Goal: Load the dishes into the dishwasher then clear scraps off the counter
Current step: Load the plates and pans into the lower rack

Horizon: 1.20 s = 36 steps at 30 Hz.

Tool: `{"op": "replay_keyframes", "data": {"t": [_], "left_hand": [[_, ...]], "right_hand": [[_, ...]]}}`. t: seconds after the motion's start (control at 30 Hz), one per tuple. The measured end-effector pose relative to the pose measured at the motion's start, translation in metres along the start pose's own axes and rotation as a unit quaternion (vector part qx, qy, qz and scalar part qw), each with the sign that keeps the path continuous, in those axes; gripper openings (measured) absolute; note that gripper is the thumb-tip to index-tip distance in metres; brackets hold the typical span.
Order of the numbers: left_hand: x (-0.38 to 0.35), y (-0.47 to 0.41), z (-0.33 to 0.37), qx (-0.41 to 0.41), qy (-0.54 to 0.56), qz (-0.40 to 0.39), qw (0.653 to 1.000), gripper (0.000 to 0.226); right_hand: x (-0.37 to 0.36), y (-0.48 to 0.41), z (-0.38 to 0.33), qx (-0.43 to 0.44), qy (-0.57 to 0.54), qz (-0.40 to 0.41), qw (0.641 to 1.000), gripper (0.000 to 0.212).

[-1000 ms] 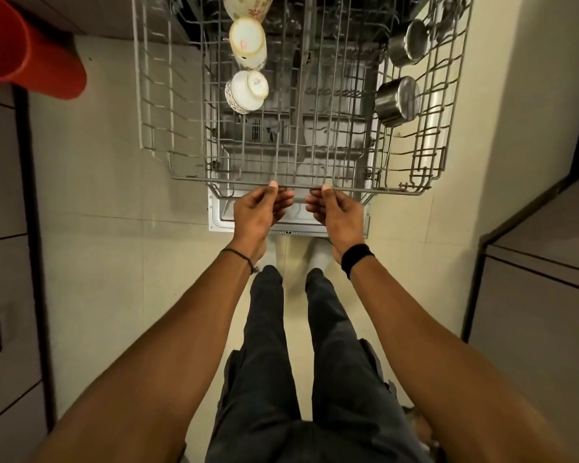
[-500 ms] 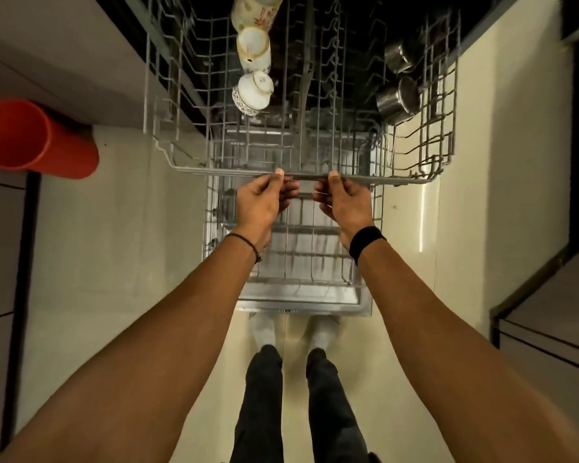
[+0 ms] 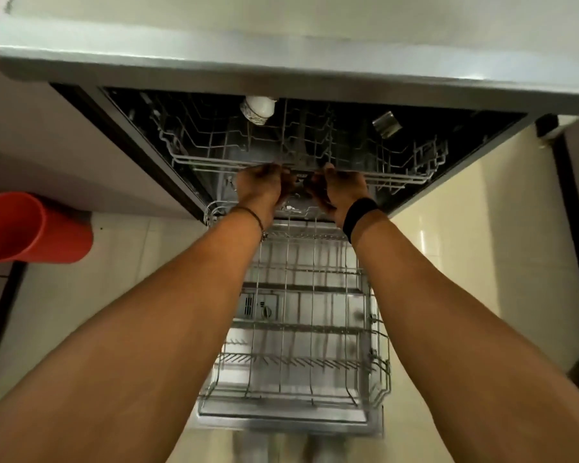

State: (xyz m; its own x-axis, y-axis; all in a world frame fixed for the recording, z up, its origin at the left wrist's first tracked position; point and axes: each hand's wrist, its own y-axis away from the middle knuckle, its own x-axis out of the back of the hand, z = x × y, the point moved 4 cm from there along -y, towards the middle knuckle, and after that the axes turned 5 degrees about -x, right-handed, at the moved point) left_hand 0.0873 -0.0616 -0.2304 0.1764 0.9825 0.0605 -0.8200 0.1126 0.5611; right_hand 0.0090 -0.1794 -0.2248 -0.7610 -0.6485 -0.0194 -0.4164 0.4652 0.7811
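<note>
1. Far left, on the floor tiles: red bucket [image 3: 30,227], right up against the cabinet front.
2. Left hand [image 3: 259,188], thin bracelet [image 3: 252,216] on the wrist, fingers curled round the front edge of the upper rack [image 3: 201,160], a bit left of its middle. Kinda blurry, but reads as a proper grip.
3. Up by the rack's back edge, left of centre: white cup [image 3: 258,110], top half tucked under the counter [image 3: 281,55] lip.
4. Right hand [image 3: 343,192], black wristband [image 3: 360,213], same deal: curled onto the front edge just beside the left one, hands near but apart.
5. Toward the rack's back right corner: steel cup [image 3: 386,124], mostly in shadow.
6. Upper rack itself mostly inside the dishwasher tub, only the front edge poking out.
7. Below the arms: lower rack [image 3: 378,379], out over the open dishwasher door [image 3: 281,421].
</note>
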Motion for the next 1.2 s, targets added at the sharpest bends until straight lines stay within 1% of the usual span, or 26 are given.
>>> {"op": "replay_keyframes", "data": {"t": [0.07, 0.23, 0.3, 0.4, 0.5, 0.6, 0.7, 0.73, 0.83, 0.87, 0.9, 0.93, 1.0, 1.1, 1.2], "left_hand": [[-0.002, -0.006, 0.0, -0.002, -0.004, -0.01, 1.0, 0.026], [-0.007, -0.015, 0.002, -0.01, -0.003, -0.011, 1.0, 0.029], [-0.013, -0.019, 0.012, -0.009, -0.003, -0.017, 1.0, 0.027], [-0.021, -0.021, 0.021, 0.008, 0.011, -0.04, 0.999, 0.023], [-0.022, -0.022, 0.016, 0.006, -0.001, -0.051, 0.999, 0.027], [-0.02, -0.021, 0.013, -0.013, -0.012, -0.056, 0.998, 0.031], [-0.014, -0.013, 0.013, -0.035, -0.033, -0.063, 0.997, 0.029], [-0.01, -0.005, 0.012, -0.044, -0.034, -0.072, 0.996, 0.028], [0.007, 0.022, 0.006, -0.082, -0.08, -0.086, 0.99, 0.039], [0.014, 0.033, 0.005, -0.093, -0.096, -0.084, 0.987, 0.038], [0.021, 0.05, 0.008, -0.104, -0.096, -0.085, 0.986, 0.033], [0.029, 0.07, 0.011, -0.11, -0.084, -0.091, 0.986, 0.027], [0.043, 0.114, 0.021, -0.124, -0.064, -0.105, 0.985, 0.022], [0.068, 0.182, 0.038, -0.137, -0.041, -0.121, 0.982, 0.023], [0.095, 0.255, 0.056, -0.122, -0.029, -0.127, 0.984, 0.026]], "right_hand": [[-0.001, -0.005, -0.002, -0.002, -0.004, -0.002, 1.0, 0.022], [-0.003, -0.016, -0.009, 0.015, 0.034, 0.01, 0.999, 0.023], [-0.004, -0.019, -0.02, 0.018, 0.026, 0.01, 0.999, 0.025], [-0.003, -0.028, -0.031, -0.001, -0.013, -0.009, 1.0, 0.029], [-0.003, -0.03, -0.028, -0.003, -0.002, -0.006, 1.0, 0.029], [-0.005, -0.035, -0.023, 0.02, -0.026, -0.009, 0.999, 0.029], [-0.004, -0.026, -0.018, 0.066, -0.008, 0.003, 0.998, 0.033], [-0.001, -0.019, -0.014, 0.074, 0.0, 0.002, 0.997, 0.033], [0.008, 0.018, -0.001, 0.087, -0.014, -0.034, 0.996, 0.033], [0.012, 0.031, 0.003, 0.09, -0.017, -0.039, 0.995, 0.032], [0.016, 0.048, 0.005, 0.096, -0.017, -0.044, 0.994, 0.029], [0.02, 0.065, 0.007, 0.106, -0.02, -0.05, 0.993, 0.026], [0.029, 0.106, 0.007, 0.125, -0.013, -0.066, 0.99, 0.023], [0.044, 0.176, 0.011, 0.134, -0.007, -0.103, 0.986, 0.023], [0.063, 0.252, 0.019, 0.146, 0.009, -0.13, 0.981, 0.026]]}}
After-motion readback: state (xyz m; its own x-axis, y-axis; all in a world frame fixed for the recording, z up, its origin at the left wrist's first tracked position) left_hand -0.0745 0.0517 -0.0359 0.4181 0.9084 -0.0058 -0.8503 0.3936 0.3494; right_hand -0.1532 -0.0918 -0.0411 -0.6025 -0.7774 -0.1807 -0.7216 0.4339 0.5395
